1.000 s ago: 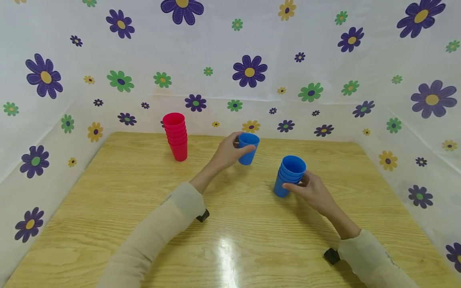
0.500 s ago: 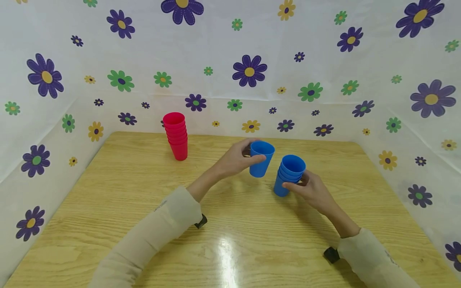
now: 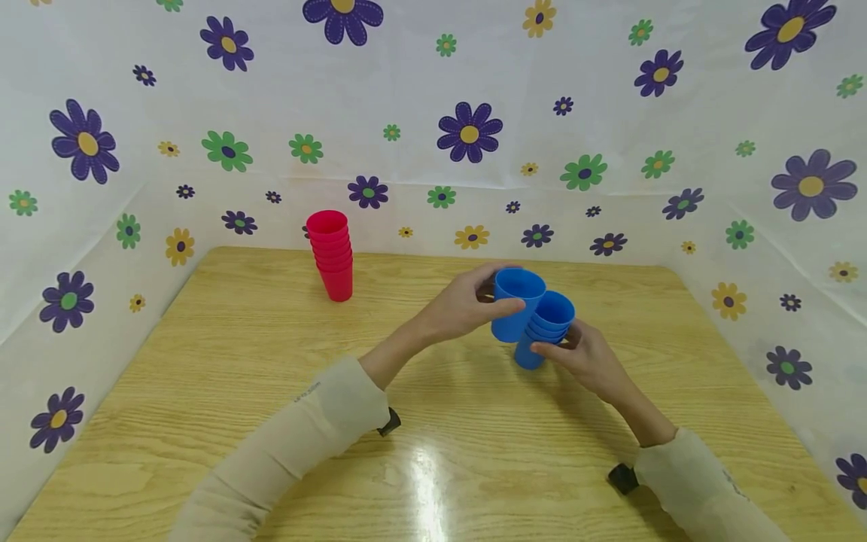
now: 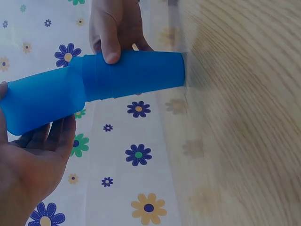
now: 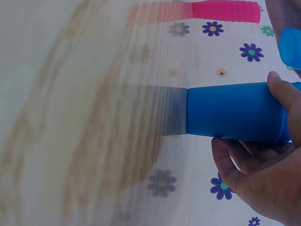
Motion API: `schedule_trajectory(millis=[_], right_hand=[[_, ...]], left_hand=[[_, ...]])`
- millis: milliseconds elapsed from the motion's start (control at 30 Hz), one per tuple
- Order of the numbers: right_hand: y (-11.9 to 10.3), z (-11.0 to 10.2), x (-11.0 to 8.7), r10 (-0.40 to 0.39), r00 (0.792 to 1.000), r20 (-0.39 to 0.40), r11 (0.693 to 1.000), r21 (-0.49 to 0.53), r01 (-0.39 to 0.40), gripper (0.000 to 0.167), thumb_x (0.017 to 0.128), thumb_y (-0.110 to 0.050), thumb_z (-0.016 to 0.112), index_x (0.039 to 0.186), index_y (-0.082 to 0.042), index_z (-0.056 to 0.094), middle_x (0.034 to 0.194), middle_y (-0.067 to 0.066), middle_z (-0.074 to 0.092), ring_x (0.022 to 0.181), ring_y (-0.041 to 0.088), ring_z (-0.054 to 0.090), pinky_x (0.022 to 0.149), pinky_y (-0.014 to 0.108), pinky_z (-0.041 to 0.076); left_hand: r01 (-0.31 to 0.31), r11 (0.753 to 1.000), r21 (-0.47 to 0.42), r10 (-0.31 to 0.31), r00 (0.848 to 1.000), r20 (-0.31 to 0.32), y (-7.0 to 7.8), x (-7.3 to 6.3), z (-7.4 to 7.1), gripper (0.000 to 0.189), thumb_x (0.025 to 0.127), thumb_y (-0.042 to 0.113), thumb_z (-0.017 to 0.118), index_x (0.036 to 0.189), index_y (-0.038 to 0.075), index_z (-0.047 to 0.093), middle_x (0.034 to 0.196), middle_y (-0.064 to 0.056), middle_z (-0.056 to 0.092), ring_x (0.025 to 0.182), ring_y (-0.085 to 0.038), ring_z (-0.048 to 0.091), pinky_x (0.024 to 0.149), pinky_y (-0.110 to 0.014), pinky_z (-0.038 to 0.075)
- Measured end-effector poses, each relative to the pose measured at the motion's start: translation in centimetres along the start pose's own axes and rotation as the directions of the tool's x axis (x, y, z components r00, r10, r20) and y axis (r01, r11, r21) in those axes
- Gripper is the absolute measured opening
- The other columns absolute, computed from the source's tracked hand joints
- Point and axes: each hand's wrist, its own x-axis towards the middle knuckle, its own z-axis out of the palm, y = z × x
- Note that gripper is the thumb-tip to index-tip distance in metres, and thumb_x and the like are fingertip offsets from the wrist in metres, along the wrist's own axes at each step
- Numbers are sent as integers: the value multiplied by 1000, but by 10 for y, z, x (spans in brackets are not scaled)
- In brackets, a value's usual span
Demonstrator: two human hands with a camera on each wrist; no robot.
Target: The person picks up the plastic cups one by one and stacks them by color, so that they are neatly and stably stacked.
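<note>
My left hand (image 3: 467,305) grips a single blue cup (image 3: 512,312), thumb across its near side and fingers behind. The cup is lifted off the table, mouth up and slightly tilted, and overlaps the left side of a stack of blue cups (image 3: 554,312) in the head view. Around that stack, my right hand (image 3: 591,361) curls its thumb and fingers just below the nested rims. In the right wrist view the stack's base (image 5: 202,112) stands on the table. The left wrist view shows the held cup (image 4: 44,101) close by the stack's upper end (image 4: 91,77).
A tall stack of nested red cups (image 3: 335,260) stands at the back left of the wooden table (image 3: 474,452). Behind and along both sides hangs a white cloth (image 3: 406,83) printed with flowers.
My left hand has carried its blue cup to the right and a little nearer, up to the blue stack. The right hand and its stack have stayed in place.
</note>
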Motion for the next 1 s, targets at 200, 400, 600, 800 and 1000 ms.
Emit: schedule_trajectory(millis=[200, 400, 600, 800, 1000], right_hand=[[0, -1, 0, 8, 1000, 15, 1000, 13, -8, 65, 99, -14, 72, 152, 6, 39, 143, 29, 55, 128, 49, 57, 102, 63, 47], [2, -2, 1, 11, 1000, 23, 1000, 6, -11, 67, 100, -15, 71, 154, 5, 37, 145, 29, 53, 129, 50, 55, 103, 64, 46], [3, -2, 1, 5, 1000, 25, 1000, 6, -5, 66, 100, -15, 71, 153, 5, 37, 146, 29, 53, 129, 50, 55, 103, 65, 45], [0, -3, 0, 1, 1000, 31, 1000, 27, -1, 65, 100, -13, 70, 153, 5, 37, 145, 29, 53, 129, 49, 56, 103, 65, 46], [0, -3, 1, -1, 999, 36, 999, 35, 0, 65, 100, -12, 69, 154, 4, 36, 146, 28, 52, 130, 48, 55, 103, 65, 46]], left_hand=[[-37, 999, 9, 37, 999, 11, 12, 5, 7, 59, 102, 23, 65, 154, 7, 44, 144, -13, 57, 120, -23, 63, 97, -32, 54], [-61, 998, -11, 61, 998, 12, 20, 13, 14, 59, 102, 22, 66, 155, 9, 44, 145, -12, 57, 119, -19, 64, 97, -31, 53], [-57, 998, -23, 57, 998, -7, 26, 21, 21, 59, 102, 23, 66, 156, 12, 44, 144, -10, 58, 118, -16, 63, 97, -30, 52], [-64, 997, -51, 63, 998, -24, 25, 31, 26, 60, 102, 26, 66, 156, 12, 44, 141, -10, 59, 117, -14, 64, 96, -30, 53], [-49, 997, -61, 46, 997, -58, 26, 39, 31, 61, 101, 30, 67, 156, 16, 45, 141, -8, 60, 118, -14, 64, 95, -31, 54]])
